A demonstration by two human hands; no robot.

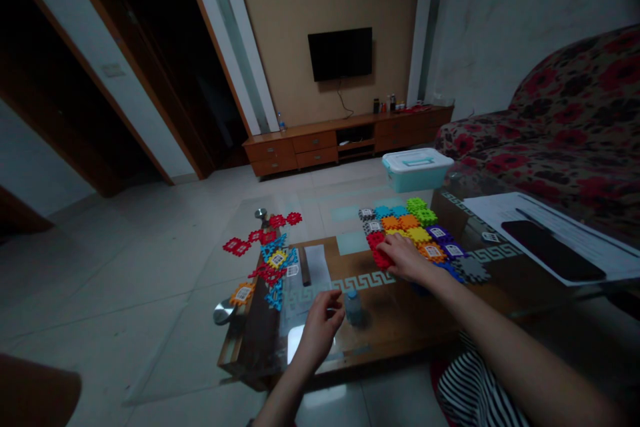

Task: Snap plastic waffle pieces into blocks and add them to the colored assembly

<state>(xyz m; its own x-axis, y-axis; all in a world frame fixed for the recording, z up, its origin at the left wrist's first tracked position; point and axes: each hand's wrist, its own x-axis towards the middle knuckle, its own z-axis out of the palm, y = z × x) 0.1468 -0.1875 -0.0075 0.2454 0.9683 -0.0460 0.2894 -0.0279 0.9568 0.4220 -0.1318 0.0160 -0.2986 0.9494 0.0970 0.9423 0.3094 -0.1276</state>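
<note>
OK, clock face is the table [400, 330], 12 towards the TV [341, 57]. Right hand [400, 255] at 2, fingertips down on the red tiles [375, 247] at the near-left corner of the laid-out batch. Can't tell if it's a pinch or just a press, fingers hide the contact. Left hand [325, 320] at 7, half curled, thumb clear of the fingers, nothing seen in it. Nearest thing to it is a small bottle [353, 310] at 6; might be on the glass or under it, too dim to say.

Batch runs 1 to 3, grouped by colour: light blue tiles [385, 211], green tiles [423, 213], yellow tile [419, 234], purple tiles [443, 234], large grey tile [474, 269]. My read: this side is mostly sorted, red group being worked now.

Left over at 9: loose heap, colours mixed, some overlapping. Red pair [237, 246] at the outer edge, yellow piece [278, 258] mid-heap, orange piece [243, 293] at 8. Looks unsorted, so I'd call it partway overall.

Box [417, 180] at 1, lid on. Phone [553, 250] on paper [623, 255] at 3
</note>
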